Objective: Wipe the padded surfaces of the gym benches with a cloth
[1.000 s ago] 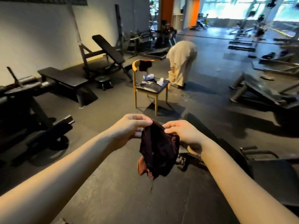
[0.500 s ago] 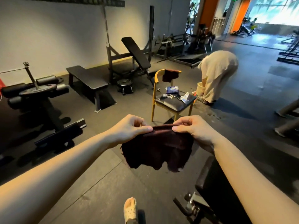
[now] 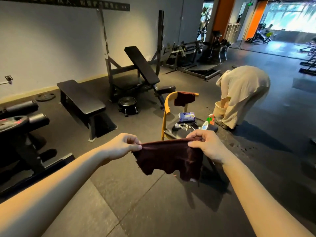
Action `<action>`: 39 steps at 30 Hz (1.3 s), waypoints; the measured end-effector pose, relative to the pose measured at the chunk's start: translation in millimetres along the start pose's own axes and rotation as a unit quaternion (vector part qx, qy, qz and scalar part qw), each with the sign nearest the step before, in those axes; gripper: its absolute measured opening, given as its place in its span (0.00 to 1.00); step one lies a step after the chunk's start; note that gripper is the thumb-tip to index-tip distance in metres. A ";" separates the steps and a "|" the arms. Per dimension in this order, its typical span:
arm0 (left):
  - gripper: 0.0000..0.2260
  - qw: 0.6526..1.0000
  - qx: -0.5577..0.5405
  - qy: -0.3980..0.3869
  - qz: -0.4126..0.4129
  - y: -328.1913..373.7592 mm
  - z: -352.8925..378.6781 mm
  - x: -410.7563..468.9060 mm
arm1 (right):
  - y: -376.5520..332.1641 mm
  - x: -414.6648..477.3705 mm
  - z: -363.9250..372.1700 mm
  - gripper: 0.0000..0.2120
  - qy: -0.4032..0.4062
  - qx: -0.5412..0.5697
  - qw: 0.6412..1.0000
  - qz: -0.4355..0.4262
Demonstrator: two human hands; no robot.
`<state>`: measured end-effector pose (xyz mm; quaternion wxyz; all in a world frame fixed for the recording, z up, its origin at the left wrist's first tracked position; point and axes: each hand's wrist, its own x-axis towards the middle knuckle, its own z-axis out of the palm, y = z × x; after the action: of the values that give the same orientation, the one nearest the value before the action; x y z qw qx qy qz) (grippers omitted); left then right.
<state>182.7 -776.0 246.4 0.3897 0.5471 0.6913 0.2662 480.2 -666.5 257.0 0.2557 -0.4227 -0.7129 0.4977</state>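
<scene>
A dark maroon cloth (image 3: 168, 158) hangs spread out in front of me, held up in the air by its top edge. My left hand (image 3: 122, 145) pinches its left corner and my right hand (image 3: 205, 144) pinches its right corner. A flat black padded bench (image 3: 80, 96) stands ahead to the left near the wall. Behind it an inclined black padded bench (image 3: 142, 64) leans in a steel rack.
A yellow-framed chair (image 3: 166, 108) stands just beyond my hands, with a second maroon cloth (image 3: 184, 98) on its back and a wipes pack (image 3: 187, 116) and bottles on its seat. A person in beige (image 3: 242, 89) bends over a bucket at the right. Black machines stand at the left.
The cloth went from bunched up to stretched flat between my hands, which moved apart. My view swung left and up, so the benches and the chair now sit closer to the middle.
</scene>
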 end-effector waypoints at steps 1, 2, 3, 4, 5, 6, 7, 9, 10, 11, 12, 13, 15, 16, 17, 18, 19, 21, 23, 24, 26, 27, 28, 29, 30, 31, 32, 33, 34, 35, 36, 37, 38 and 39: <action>0.05 1.000 -0.007 0.030 0.004 0.3 -4.4 26.9 | 4.3 28.9 -5.5 0.10 0.022 0.004 1.000 -0.001; 0.05 0.998 -0.016 0.061 0.009 0.2 -7.8 54.4 | 9.5 58.6 -10.9 0.10 0.047 0.012 0.999 -0.003; 0.04 0.995 -0.028 0.094 0.013 0.8 -10.8 82.6 | 16.3 89.6 -16.4 0.10 0.073 0.020 0.997 -0.003; 0.04 0.992 -0.042 0.122 0.014 2.0 -12.7 111.3 | 24.6 119.7 -22.3 0.09 0.096 0.029 0.995 -0.002; 0.05 0.988 -0.058 0.143 0.013 2.6 -13.8 141.2 | 34.2 150.2 -28.6 0.08 0.113 0.035 0.993 0.000; 0.05 0.985 -0.077 0.157 0.010 1.7 -15.0 172.6 | 45.4 181.6 -34.3 0.07 0.126 0.041 0.991 0.000; 0.06 0.982 -0.094 0.166 0.004 0.7 -16.2 204.5 | 57.5 213.1 -40.4 0.07 0.137 0.046 0.990 0.003; 0.06 0.980 -0.102 0.169 -0.012 -2.4 -19.7 272.8 | 84.8 279.2 -52.9 0.09 0.144 0.059 0.988 0.010; 0.05 0.981 -0.095 0.167 -0.020 -5.0 -20.8 309.1 | 100.0 313.9 -60.1 0.10 0.141 0.061 0.988 0.009; 0.04 0.982 -0.090 0.165 -0.031 -8.2 -20.8 343.0 | 114.5 346.9 -67.5 0.11 0.137 0.060 0.989 0.012; 0.04 0.981 -0.093 0.166 -0.045 -12.3 -19.8 379.0 | 129.3 381.7 -75.5 0.12 0.129 0.060 0.990 0.018; 0.03 0.979 -0.098 0.168 -0.066 -16.8 -18.0 411.2 | 143.8 414.1 -83.5 0.13 0.115 0.063 0.991 0.026; 0.04 0.977 -0.096 0.159 -0.109 -24.3 -16.9 472.1 | 169.3 474.7 -99.4 0.12 0.089 0.072 0.992 0.044; 0.04 0.975 -0.097 0.153 -0.129 -28.9 -16.6 500.9 | 182.2 503.3 -105.9 0.11 0.074 0.069 0.993 0.055; 0.04 0.972 -0.104 0.153 -0.148 -33.0 -16.9 527.9 | 193.7 530.6 -111.3 0.10 0.056 0.066 0.994 0.067; 0.04 0.968 -0.110 0.157 -0.163 -36.4 -17.4 554.0 | 205.9 556.8 -115.8 0.10 0.039 0.063 0.994 0.075; 0.04 0.964 -0.114 0.163 -0.179 -39.9 -18.7 579.5 | 218.7 583.5 -119.3 0.09 0.026 0.063 0.994 0.085; 0.05 0.953 -0.123 0.180 -0.210 -51.4 -21.4 629.2 | 243.2 634.9 -120.1 0.08 0.007 0.058 0.992 0.111; 0.04 0.942 -0.136 0.197 -0.237 -63.6 -24.6 674.6 | 263.1 681.9 -115.1 0.08 -0.001 0.050 0.989 0.137; 0.04 0.936 -0.143 0.205 -0.248 -70.4 -25.5 695.9 | 272.3 704.7 -111.5 0.08 0.000 0.047 0.988 0.146; 0.05 0.924 -0.156 0.222 -0.268 -85.5 -26.4 734.1 | 287.6 746.2 -102.9 0.09 0.007 0.032 0.987 0.156; 0.06 0.919 -0.161 0.229 -0.278 -92.8 -26.7 751.6 | 294.5 764.7 -97.9 0.09 0.010 0.021 0.987 0.158; 0.07 0.914 -0.169 0.233 -0.285 -101.1 -26.0 767.2 | 302.1 780.6 -92.6 0.09 0.011 0.009 0.987 0.160; 0.09 0.910 -0.174 0.232 -0.296 -108.9 -24.6 780.8 | 308.7 793.4 -87.7 0.09 0.010 -0.005 0.985 0.170; 0.09 0.906 -0.178 0.232 -0.305 -116.4 -23.2 794.0 | 315.9 805.6 -82.3 0.08 0.012 -0.017 0.984 0.178; 0.09 0.903 -0.179 0.233 -0.312 -123.3 -21.3 804.7 | 321.7 814.6 -78.0 0.07 0.015 -0.029 0.982 0.186; 0.09 0.900 -0.182 0.237 -0.317 -130.7 -18.4 813.6 | 328.8 822.5 -73.6 0.06 0.018 -0.041 0.980 0.192; 0.09 0.896 -0.185 0.244 -0.321 -136.5 -15.0 820.6 | 333.8 828.0 -69.9 0.05 0.019 -0.052 0.978 0.200; 0.09 0.890 -0.190 0.254 -0.327 -141.3 -11.3 826.3 | 341.3 832.5 -65.8 0.05 0.018 -0.058 0.976 0.208; 0.09 0.886 -0.196 0.258 -0.333 -143.1 -8.2 829.6 | 345.1 834.4 -62.9 0.05 0.014 -0.059 0.974 0.218; 0.09 0.881 -0.209 0.262 -0.335 -147.4 -4.2 833.9 | 351.7 836.9 -58.8 0.05 0.007 -0.056 0.972 0.226; 0.10 0.878 -0.219 0.259 -0.338 -150.8 -0.5 836.8 | 354.4 836.6 -55.4 0.05 -0.006 -0.056 0.970 0.236; 0.10 0.874 -0.232 0.258 -0.341 -152.5 2.4 839.6 | 357.3 836.5 -52.6 0.05 -0.013 -0.057 0.969 0.240; 0.10 0.874 -0.241 0.248 -0.342 -151.1 3.7 840.4 | 356.5 835.7 -51.6 0.05 -0.021 -0.063 0.967 0.245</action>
<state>20.8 -5.3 -83.7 0.3925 0.0818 0.8234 0.4017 217.1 127.9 -100.7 0.0840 -0.5896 -0.6225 0.5078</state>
